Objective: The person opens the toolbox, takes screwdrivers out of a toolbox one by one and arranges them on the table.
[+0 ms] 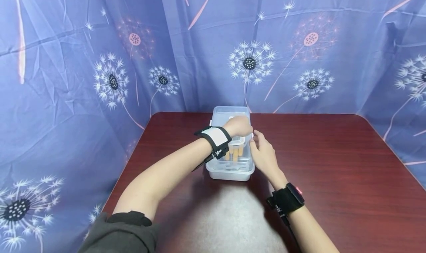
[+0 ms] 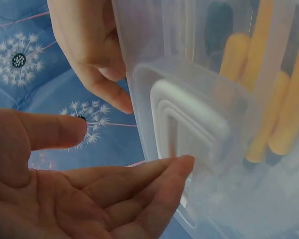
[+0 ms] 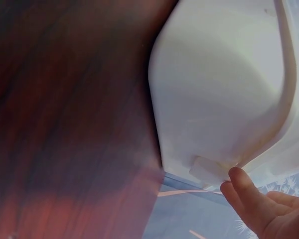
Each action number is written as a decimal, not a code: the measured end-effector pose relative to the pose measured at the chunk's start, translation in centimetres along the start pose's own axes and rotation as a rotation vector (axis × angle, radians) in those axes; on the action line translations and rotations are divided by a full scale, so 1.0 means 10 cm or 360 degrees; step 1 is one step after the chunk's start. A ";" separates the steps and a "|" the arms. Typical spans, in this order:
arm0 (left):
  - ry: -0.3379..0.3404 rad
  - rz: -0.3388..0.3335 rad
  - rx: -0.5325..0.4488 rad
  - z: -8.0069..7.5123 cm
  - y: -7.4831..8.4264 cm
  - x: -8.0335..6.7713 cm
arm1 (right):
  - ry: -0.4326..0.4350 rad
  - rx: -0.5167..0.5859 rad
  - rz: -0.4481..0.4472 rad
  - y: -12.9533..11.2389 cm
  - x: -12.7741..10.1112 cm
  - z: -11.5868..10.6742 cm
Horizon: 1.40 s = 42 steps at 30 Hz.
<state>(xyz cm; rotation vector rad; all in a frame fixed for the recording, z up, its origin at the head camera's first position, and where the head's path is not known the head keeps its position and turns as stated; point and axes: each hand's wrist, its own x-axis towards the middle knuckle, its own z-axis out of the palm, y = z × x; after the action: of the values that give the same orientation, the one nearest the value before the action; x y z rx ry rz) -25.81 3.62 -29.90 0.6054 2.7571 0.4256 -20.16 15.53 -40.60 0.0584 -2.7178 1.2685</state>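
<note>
A white plastic storage box [image 1: 229,175] with a see-through lid [image 1: 230,111] stands on the table. Through the lid, several yellow-orange handles [image 2: 293,107] show; what they belong to is blurred. My left hand [image 1: 237,126] reaches across the lid, its fingers extended and thumb apart in the left wrist view, fingertips over the pale raised handle [image 2: 189,107]. At the box's right side is my right hand [image 1: 265,157], fingers fairly straight. In the right wrist view its fingertips touch the edge beside a side latch [image 3: 208,168].
The dark red wooden table [image 1: 316,153] extends on both sides of the box. Blue curtains [image 1: 206,60] with dandelion prints hang behind and to the sides. Black straps with cables circle both wrists.
</note>
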 end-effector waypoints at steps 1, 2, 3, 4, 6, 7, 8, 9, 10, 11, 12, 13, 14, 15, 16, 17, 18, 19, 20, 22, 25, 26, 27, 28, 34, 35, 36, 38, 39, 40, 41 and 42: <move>0.0003 0.0005 0.0004 0.01 0.00 0.00 | 0.0001 0.0002 0.0000 0.00 0.00 0.00; 0.0003 0.0015 0.0019 0.01 0.00 0.00 | 0.0005 0.0005 0.0000 0.00 -0.01 0.01; 0.0007 0.0023 0.0027 0.02 -0.01 0.00 | 0.0007 0.0007 -0.0002 0.00 -0.01 0.01; 0.0016 0.0027 0.0023 0.01 -0.02 0.00 | 0.0010 0.0009 -0.0002 0.00 -0.01 0.01; 0.0032 0.0034 -0.0005 0.00 -0.03 0.01 | 0.0020 0.0015 -0.0007 0.00 0.00 0.02; 0.0042 0.0034 -0.0022 -0.01 -0.05 0.02 | 0.0026 0.0019 -0.0007 0.00 0.01 0.02; 0.0051 0.0027 -0.0052 -0.02 -0.06 0.02 | 0.0033 0.0020 -0.0012 -0.01 0.01 0.02; 0.0054 0.0010 -0.0103 -0.03 -0.08 0.03 | 0.0039 0.0020 -0.0016 -0.01 0.01 0.02; 0.0053 -0.0009 -0.0168 -0.03 -0.09 0.04 | 0.0047 0.0021 -0.0017 -0.01 0.02 0.03; 0.0042 -0.0034 -0.0240 -0.04 -0.11 0.04 | 0.0054 0.0022 -0.0018 -0.01 0.02 0.03; 0.0037 -0.0063 -0.0310 -0.05 -0.12 0.05 | 0.0063 0.0024 -0.0017 -0.01 0.03 0.03; 0.0027 -0.0094 -0.0376 -0.06 -0.14 0.04 | 0.0070 0.0024 -0.0016 -0.01 0.03 0.03; 0.0027 -0.0119 -0.0435 -0.06 -0.15 0.04 | 0.0073 0.0022 -0.0018 -0.01 0.03 0.03; 0.0028 -0.0137 -0.0479 -0.07 -0.17 0.03 | 0.0072 0.0027 -0.0015 -0.01 0.03 0.03; 0.0033 -0.0145 -0.0510 -0.07 -0.18 0.03 | 0.0067 0.0030 -0.0010 -0.01 0.03 0.03; 0.0038 -0.0156 -0.0522 -0.08 -0.19 0.01 | 0.0062 0.0032 -0.0007 -0.02 0.02 0.03; 0.0046 -0.0154 -0.0532 -0.08 -0.20 0.00 | 0.0057 0.0031 -0.0007 -0.02 0.02 0.02; 0.0044 -0.0150 -0.0543 -0.08 -0.21 -0.01 | 0.0049 0.0033 -0.0004 -0.02 0.02 0.02; 0.0045 -0.0143 -0.0555 -0.08 -0.22 -0.01 | 0.0043 0.0037 -0.0006 -0.02 0.01 0.02; 0.0045 -0.0136 -0.0581 -0.08 -0.23 -0.02 | 0.0045 0.0042 -0.0002 -0.02 0.01 0.02; 0.0048 -0.0146 -0.0567 -0.08 -0.25 -0.03 | 0.0063 0.0046 -0.0010 -0.02 0.01 0.02; 0.0050 -0.0152 -0.0560 -0.08 -0.25 -0.03 | 0.0069 0.0043 -0.0016 -0.02 0.01 0.01; 0.0051 -0.0164 -0.0553 -0.08 -0.26 -0.02 | 0.0071 0.0042 -0.0016 -0.02 0.01 0.01; 0.0045 -0.0181 -0.0546 -0.07 -0.27 -0.02 | 0.0070 0.0042 -0.0017 -0.02 0.01 0.01; -0.0010 -0.0252 -0.0611 -0.11 -0.31 -0.03 | 0.0028 0.0105 0.0057 0.03 0.05 -0.02; -0.0010 -0.0249 -0.0616 -0.12 -0.32 -0.03 | 0.0018 0.0136 0.0080 0.04 0.05 -0.03; -0.0008 -0.0243 -0.0633 -0.13 -0.32 -0.04 | 0.0010 0.0159 0.0098 0.05 0.06 -0.04; -0.0009 -0.0229 -0.0664 -0.15 -0.34 -0.05 | -0.0017 0.0215 0.0131 0.07 0.08 -0.07; -0.0016 -0.0221 -0.0681 -0.16 -0.35 -0.06 | -0.0028 0.0248 0.0149 0.08 0.09 -0.08; -0.0023 -0.0217 -0.0696 -0.16 -0.36 -0.06 | -0.0040 0.0279 0.0159 0.09 0.10 -0.08; -0.0032 -0.0211 -0.0715 -0.17 -0.38 -0.07 | -0.0050 0.0301 0.0171 0.10 0.11 -0.09; -0.0039 -0.0208 -0.0735 -0.17 -0.39 -0.08 | -0.0064 0.0313 0.0179 0.10 0.13 -0.10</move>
<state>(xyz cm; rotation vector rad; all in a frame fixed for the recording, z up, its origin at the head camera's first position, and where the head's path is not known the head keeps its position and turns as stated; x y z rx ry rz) -27.10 -0.51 -29.49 0.3095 2.5234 0.9746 -21.41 16.98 -40.59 -0.0492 -2.6528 1.5796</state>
